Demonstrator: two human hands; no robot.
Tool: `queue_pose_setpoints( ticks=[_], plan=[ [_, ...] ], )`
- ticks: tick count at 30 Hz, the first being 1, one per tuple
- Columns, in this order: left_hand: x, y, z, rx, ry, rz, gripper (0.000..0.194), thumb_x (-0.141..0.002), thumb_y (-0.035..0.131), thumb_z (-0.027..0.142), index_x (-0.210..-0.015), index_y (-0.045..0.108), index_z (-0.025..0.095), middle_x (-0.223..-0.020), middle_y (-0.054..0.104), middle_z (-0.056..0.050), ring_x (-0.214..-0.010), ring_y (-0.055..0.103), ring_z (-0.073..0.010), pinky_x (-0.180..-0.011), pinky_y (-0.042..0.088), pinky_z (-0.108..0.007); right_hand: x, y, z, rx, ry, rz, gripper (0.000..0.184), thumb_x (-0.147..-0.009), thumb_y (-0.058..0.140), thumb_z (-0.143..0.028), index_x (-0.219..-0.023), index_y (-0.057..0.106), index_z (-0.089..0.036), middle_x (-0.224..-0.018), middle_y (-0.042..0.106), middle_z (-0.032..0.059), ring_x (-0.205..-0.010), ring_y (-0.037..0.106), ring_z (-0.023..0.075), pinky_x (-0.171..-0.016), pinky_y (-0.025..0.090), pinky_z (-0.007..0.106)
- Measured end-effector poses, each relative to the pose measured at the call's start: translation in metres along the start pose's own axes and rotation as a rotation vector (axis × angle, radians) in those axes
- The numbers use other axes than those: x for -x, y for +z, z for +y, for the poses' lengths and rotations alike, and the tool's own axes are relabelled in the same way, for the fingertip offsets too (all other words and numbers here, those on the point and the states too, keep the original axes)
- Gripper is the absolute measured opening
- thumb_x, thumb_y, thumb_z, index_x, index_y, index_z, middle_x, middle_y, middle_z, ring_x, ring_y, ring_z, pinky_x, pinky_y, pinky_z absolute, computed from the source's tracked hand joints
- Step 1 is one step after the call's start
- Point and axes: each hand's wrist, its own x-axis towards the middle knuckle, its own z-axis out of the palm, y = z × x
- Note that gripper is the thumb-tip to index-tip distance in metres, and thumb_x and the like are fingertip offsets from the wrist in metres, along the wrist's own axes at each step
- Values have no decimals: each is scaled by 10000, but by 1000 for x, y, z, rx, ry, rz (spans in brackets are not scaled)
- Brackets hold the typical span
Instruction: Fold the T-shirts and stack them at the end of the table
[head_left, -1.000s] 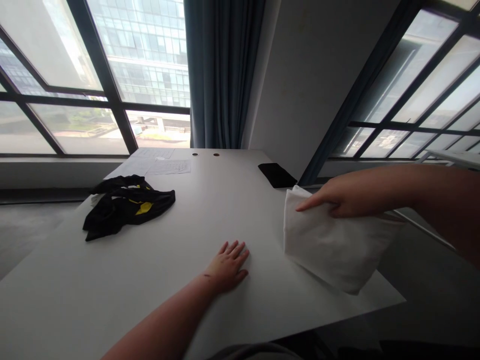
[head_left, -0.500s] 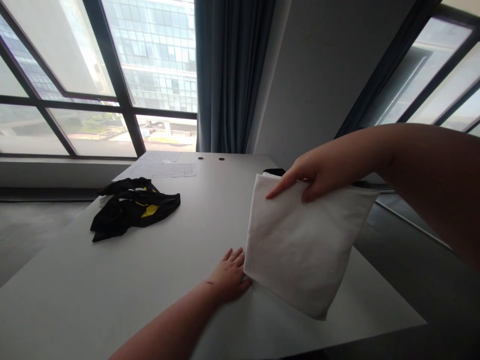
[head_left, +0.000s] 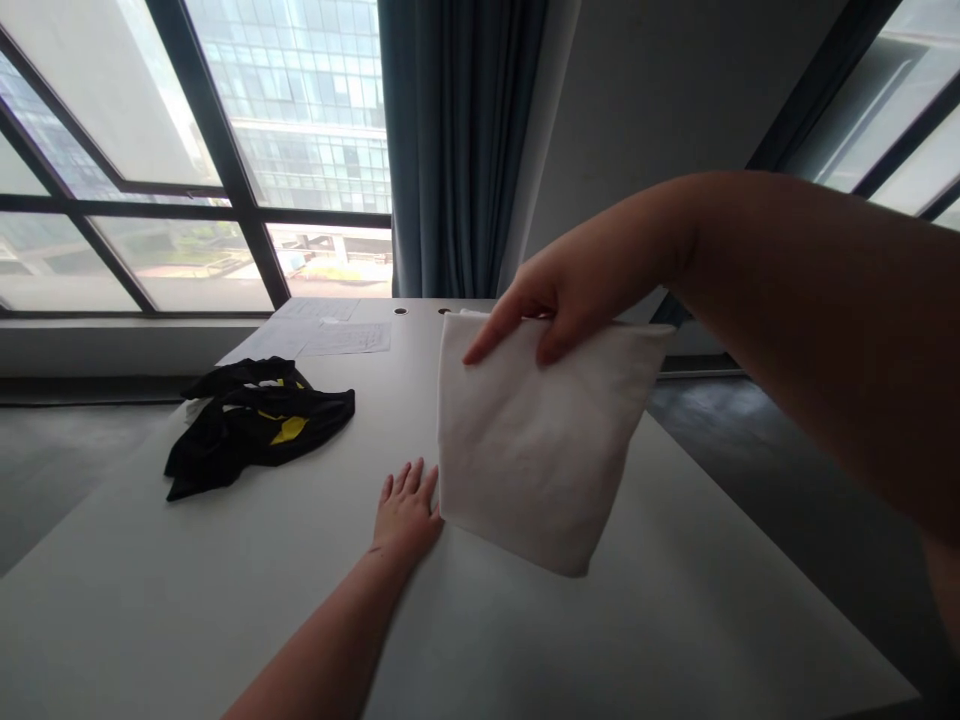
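On my remote feed I saw a black garment with yellow markings lying crumpled on the white table, with papers beyond it. The left hand lay open and flat on the tabletop, fingers spread, just beside a white cloth. The right hand gripped the cloth's top edge, and the cloth hung from it, near the table's middle.

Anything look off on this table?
The black garment with yellow marks stands out: it lies bunched and crumpled on the white table, while the white cloth held up by the right hand hangs fairly flat. No spill shows.
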Motion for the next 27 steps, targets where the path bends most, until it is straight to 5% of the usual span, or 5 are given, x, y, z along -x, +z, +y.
queue_pose_setpoints(
  ticks=[6, 10, 19, 24, 27],
  plan=[
    [2, 7, 2, 4, 13, 102, 504, -941, 504, 441, -1376, 678, 254, -1474, 626, -118, -1480, 434, -326, -1256, 225, -544, 12, 1, -42, 11, -105, -391, 423, -936, 581, -198, -1357, 604, -153, -1196, 743, -72, -1208, 665, 259, -946, 536, 509],
    [3, 1, 5, 20, 2, 137, 426, -967, 501, 469, -1184, 770, 220, -1280, 732, -146, -1344, 563, -342, -1235, 273, -548, -9, -7, -23, -83, -433, -385, 657, -853, 693, -112, -1465, 538, -292, -1252, 738, -110, -1208, 678, 243, -982, 514, 527],
    [-2, 0, 3, 44, 3, 172, 526, -953, 566, 393, -1467, 584, 283, -1602, 492, -81, -1492, 414, -300, -1255, 274, -531, -78, -28, 76, -357, -712, 305, 699, -922, 552, -163, -1566, 283, -199, -1611, 468, 4, -1463, 408, 213, -1090, 360, 464],
    [-4, 1, 3, 55, 3, 214, 483, -950, 567, 364, -1425, 612, 288, -1557, 534, -72, -1446, 453, -293, -1238, 307, -531, -134, -25, 173, -278, -271, 836, 695, -999, 400, -175, -1618, 120, -30, -1638, 331, 261, -1350, 537, 189, -969, 489, 322],
    [-7, 1, 4, 70, -14, 238, 445, -945, 570, 344, -1381, 637, 286, -1523, 557, -75, -1403, 482, -294, -1220, 333, -528, -161, 11, 256, -239, -27, 963, 674, -1024, 382, -154, -1623, 106, -15, -1604, 355, 327, -1219, 605, 130, -862, 508, 276]
  ],
)
